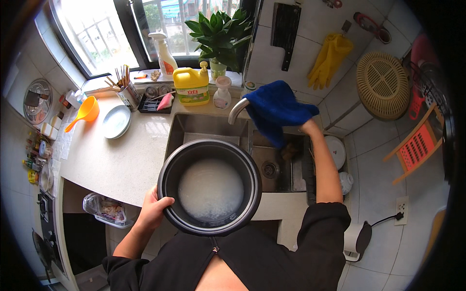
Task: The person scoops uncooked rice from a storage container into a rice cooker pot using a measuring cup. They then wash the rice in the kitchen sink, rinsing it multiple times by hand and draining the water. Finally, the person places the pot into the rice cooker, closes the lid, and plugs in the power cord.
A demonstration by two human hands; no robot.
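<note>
The left hand (154, 209) curls around the rim of a black pot (209, 186) of cloudy water, low in the frame's centre. The right hand (305, 127), mostly hidden, clutches a blue cloth (275, 110) at upper centre, over the sink (276, 167) beside the tap (236, 109).

Daylit kitchen, fisheye view.
Window (121, 34) overexposed, backlighting the white counter (121, 155); soft shadows below the counter edge; straight lines bow outward, dark vignette at corners; centre sharp, rim slightly soft.
</note>
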